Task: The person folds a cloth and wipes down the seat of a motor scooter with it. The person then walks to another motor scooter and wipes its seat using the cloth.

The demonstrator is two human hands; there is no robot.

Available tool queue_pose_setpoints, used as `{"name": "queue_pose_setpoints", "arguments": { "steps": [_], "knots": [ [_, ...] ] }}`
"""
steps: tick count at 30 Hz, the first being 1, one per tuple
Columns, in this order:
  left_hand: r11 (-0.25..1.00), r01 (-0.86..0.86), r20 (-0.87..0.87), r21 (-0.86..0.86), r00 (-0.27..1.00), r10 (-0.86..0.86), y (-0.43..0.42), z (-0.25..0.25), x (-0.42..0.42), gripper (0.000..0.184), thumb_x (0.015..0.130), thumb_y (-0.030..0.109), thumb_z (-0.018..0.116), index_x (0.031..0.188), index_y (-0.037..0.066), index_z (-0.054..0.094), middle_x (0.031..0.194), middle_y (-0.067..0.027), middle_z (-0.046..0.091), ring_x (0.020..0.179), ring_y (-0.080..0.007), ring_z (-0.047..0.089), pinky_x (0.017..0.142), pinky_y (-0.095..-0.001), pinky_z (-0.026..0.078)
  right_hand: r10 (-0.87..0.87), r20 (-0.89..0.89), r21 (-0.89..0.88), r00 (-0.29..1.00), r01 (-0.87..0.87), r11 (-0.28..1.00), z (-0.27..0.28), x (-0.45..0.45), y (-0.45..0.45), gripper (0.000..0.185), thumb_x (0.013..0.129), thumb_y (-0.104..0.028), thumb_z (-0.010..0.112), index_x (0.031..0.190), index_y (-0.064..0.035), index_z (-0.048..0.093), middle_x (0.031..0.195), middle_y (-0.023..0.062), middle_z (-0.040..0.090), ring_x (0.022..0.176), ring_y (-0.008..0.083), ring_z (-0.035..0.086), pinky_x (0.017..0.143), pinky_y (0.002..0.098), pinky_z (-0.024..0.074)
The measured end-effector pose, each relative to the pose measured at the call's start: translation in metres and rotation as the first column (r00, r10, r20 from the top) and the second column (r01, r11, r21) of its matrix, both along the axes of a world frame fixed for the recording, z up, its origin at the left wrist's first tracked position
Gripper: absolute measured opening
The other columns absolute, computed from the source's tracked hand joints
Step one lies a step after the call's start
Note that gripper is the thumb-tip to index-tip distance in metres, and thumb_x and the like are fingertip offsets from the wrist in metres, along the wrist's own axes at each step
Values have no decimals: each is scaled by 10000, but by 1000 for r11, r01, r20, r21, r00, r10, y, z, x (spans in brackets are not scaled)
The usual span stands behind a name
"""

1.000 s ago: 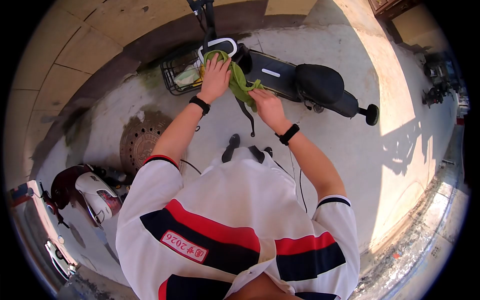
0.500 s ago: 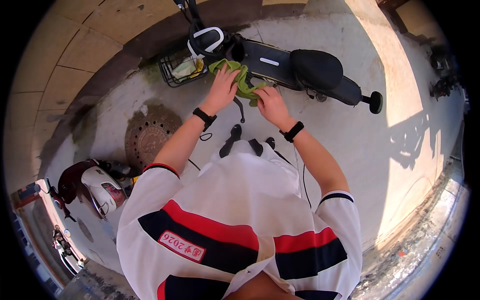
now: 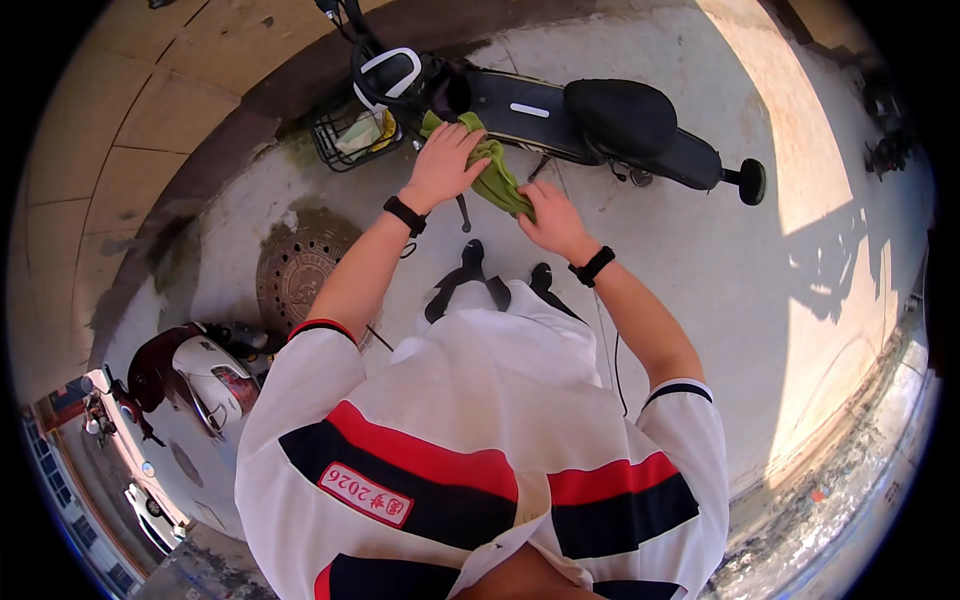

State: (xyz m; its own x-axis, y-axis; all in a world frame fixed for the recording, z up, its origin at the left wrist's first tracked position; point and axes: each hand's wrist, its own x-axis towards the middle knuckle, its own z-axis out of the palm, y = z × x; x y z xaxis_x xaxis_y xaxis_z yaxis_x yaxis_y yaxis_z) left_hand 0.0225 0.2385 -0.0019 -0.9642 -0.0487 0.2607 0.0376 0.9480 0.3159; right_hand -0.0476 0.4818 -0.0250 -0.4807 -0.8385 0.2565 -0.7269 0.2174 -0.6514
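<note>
A crumpled green cloth (image 3: 495, 182) stretches between my two hands, close to the handlebar of a black electric scooter (image 3: 515, 108). My left hand (image 3: 445, 165) grips the cloth's upper left part, its fingers over the fabric. The lower right end is pinched in my right hand (image 3: 552, 217). Just left of my left hand is the scooter's black wire basket (image 3: 325, 140), holding a pale green and yellow item (image 3: 362, 133). The scooter's black seat (image 3: 622, 117) lies to the right of the cloth.
A round manhole cover (image 3: 298, 275) is set in the concrete at the left. Beyond it stands a maroon and white scooter (image 3: 205, 375). A tiled wall (image 3: 120, 150) runs along the upper left. My shoes (image 3: 472, 255) are below the cloth.
The scooter has shifted left and slightly up in view. The cloth has come away from the scooter's white-rimmed front part, and my hands have moved a little to the right with it.
</note>
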Motion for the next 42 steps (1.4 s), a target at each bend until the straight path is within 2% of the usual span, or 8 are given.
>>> {"name": "queue_pose_setpoints", "arguments": {
  "steps": [3,7,14,22,26,33,39,42],
  "knots": [
    [977,-121,-58,-177,992,112,-21,-3,-3,506,896,362,650,1291,51,587,1257,-155,594,1283,-311,484,1142,-479,306,-7,17,-74,1000,8,997,5,3,-4,344,828,-143,685,1132,-29,571,1016,159,558,957,362,574,814,425,491],
    [972,-222,-72,-72,973,217,-52,2,16,525,909,354,638,1323,39,566,1319,-171,572,1297,-325,474,1149,-491,292,-96,-9,-169,995,94,981,13,7,-20,310,834,-93,670,1123,-19,588,1025,155,555,984,352,557,842,420,484],
    [867,-388,-6,312,912,410,-58,-23,61,374,899,229,649,1204,17,606,1129,-205,628,1044,-404,597,871,-434,495,-139,-15,-266,990,130,955,9,14,-64,332,832,-57,664,1152,7,596,1129,164,551,1053,352,560,894,412,487],
    [803,-478,33,357,865,501,-67,-51,93,272,883,169,656,1099,5,658,1033,-190,677,963,-378,646,832,-417,512,-139,54,-153,989,146,977,-14,18,-84,518,867,-110,651,1336,-14,455,1287,199,524,1064,415,579,886,442,506],
    [783,-498,-2,373,843,537,-78,-53,89,314,884,140,640,1169,9,639,1087,-211,665,985,-388,637,860,-421,508,-115,74,-124,991,124,985,-15,13,-76,425,876,-116,647,1263,-8,510,1263,199,554,1052,414,588,880,444,509],
    [868,-335,-98,367,914,394,-60,-10,51,476,929,113,585,1392,49,497,1328,-252,534,1258,-422,479,1054,-443,395,-188,19,-139,982,189,972,-12,7,-49,225,875,-129,644,1079,-50,591,1101,129,619,884,381,632,740,445,533],
    [992,-9,-216,124,976,36,-36,-8,8,462,930,140,579,1369,16,503,1324,-228,535,1250,-410,476,1103,-461,349,-226,42,-58,973,228,972,-8,7,-39,204,888,-146,628,1063,-46,596,1005,138,632,864,375,633,716,449,525],
    [986,95,-123,136,989,-78,-26,-2,0,380,910,153,596,1261,8,579,1150,-201,605,1149,-380,533,1093,-463,362,-238,58,-45,969,241,969,-6,7,-41,205,893,-146,622,1064,-35,593,1003,154,632,886,384,629,735,454,522]
  ]
}}
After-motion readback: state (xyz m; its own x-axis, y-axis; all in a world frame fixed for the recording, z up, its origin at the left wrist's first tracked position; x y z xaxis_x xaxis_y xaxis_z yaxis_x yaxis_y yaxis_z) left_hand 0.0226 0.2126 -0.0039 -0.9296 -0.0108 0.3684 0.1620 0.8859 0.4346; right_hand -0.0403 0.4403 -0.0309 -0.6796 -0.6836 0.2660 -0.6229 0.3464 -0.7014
